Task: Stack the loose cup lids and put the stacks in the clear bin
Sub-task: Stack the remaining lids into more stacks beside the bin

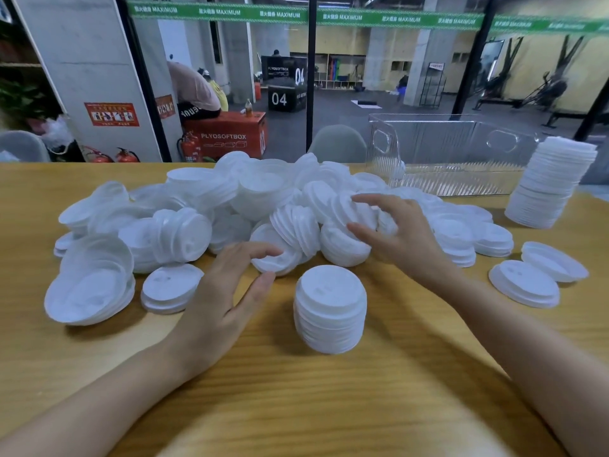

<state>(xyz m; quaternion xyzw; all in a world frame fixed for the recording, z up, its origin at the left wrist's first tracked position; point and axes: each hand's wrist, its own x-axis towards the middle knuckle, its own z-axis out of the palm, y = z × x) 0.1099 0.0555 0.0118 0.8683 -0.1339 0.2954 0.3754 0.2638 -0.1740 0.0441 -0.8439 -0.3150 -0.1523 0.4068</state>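
Observation:
A wide heap of loose white cup lids (250, 199) covers the middle of the wooden table (296, 390). A short neat stack of lids (330, 308) stands in front of the heap, between my arms. My left hand (227, 291) hovers with spread fingers just left of that stack, its fingertips at a lid at the heap's front edge. My right hand (392, 232) reaches into the heap, fingers loosely spread over a few lids, gripping nothing that I can see. The clear bin (461, 183) stands at the back right and holds no stacks.
A tall stack of lids (553, 183) stands right of the bin, near the table's right edge. Two single lids (540, 275) lie at the right. Short stacks lie at the left (92, 285). A chair back (337, 143) shows behind the table's far edge.

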